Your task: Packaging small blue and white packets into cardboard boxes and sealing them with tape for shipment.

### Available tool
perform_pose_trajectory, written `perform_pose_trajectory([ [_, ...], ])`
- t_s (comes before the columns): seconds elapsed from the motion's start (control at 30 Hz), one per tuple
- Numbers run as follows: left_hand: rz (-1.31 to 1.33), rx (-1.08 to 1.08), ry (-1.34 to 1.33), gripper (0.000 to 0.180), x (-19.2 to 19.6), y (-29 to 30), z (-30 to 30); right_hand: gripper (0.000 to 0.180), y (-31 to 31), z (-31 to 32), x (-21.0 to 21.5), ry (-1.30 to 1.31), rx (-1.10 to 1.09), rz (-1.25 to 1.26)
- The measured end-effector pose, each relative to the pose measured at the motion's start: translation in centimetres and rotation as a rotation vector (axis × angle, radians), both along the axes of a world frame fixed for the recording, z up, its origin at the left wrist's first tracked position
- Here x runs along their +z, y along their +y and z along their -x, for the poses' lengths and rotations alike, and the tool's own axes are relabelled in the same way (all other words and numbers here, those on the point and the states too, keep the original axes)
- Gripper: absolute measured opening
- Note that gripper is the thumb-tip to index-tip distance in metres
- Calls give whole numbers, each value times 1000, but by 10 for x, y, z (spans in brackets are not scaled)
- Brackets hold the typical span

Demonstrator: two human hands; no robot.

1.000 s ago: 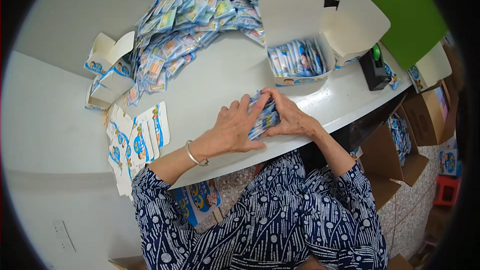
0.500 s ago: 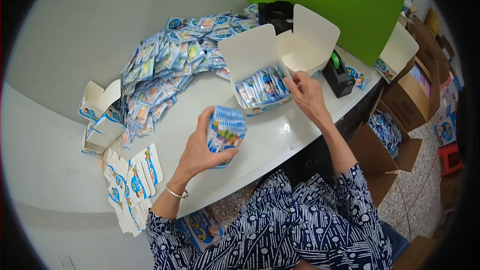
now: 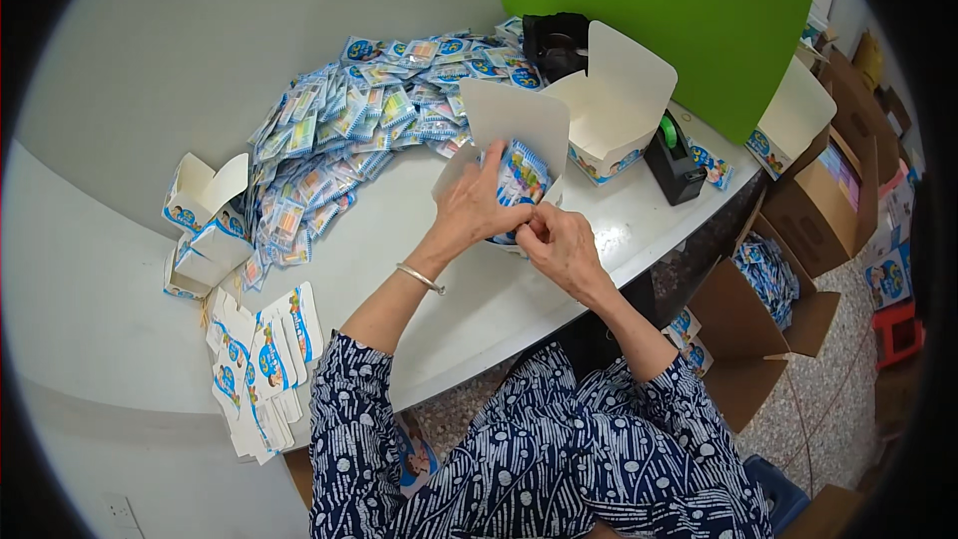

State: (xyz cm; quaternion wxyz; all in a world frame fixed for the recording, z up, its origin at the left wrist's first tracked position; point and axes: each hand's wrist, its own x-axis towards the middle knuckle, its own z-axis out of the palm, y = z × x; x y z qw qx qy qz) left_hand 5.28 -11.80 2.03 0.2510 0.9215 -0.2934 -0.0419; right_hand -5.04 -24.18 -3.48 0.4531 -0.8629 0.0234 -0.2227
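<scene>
My left hand (image 3: 477, 205) is wrapped around a stack of little blue packets (image 3: 523, 175), and I am pushing it down into the open white box (image 3: 519, 125) right in front of me on the white table (image 3: 120, 289). My right hand (image 3: 561, 245) sits just at five o'clock from the stack, fingers curled and pinching at its bottom edge by the box's rim. I think the trick here is to keep the packets squeezed flat and even, so no corner catches on the box wall, and to hold the flap back out of the way.

At eleven o'clock from my hands lies the big pile of loose packets (image 3: 349, 130), spread in a curve. At one o'clock stands a second open box (image 3: 619, 100), and past it a black tape dispenser (image 3: 675, 162) at two o'clock. Far at nine o'clock are some small folded boxes (image 3: 200, 225), and at eight o'clock a heap of flat box blanks (image 3: 259, 369). A brown carton (image 3: 738, 339) stands on the floor at four o'clock.
</scene>
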Motion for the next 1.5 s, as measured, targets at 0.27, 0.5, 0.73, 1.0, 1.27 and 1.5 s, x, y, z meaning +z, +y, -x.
perform_pose_trajectory([
  [0.27,248,-172,-123,81,-32,11,-18,28,-7,1,1,107,43,-113],
  [0.5,-159,-241,-351,62,-54,20,-22,33,-6,2,8,69,70,-85],
  [0.73,-70,-306,-101,61,-18,15,-8,29,-18,0,-12,90,25,-203],
  [1.0,-332,-326,-301,61,-51,12,-5,16,-2,-10,-18,-320,-180,-16],
  [1.27,-71,-325,-185,63,-32,22,-12,22,-18,3,-11,-40,-135,41],
  [1.5,85,42,-176,25,-51,92,-55,31,-2,-2,-5,84,-31,-116],
])
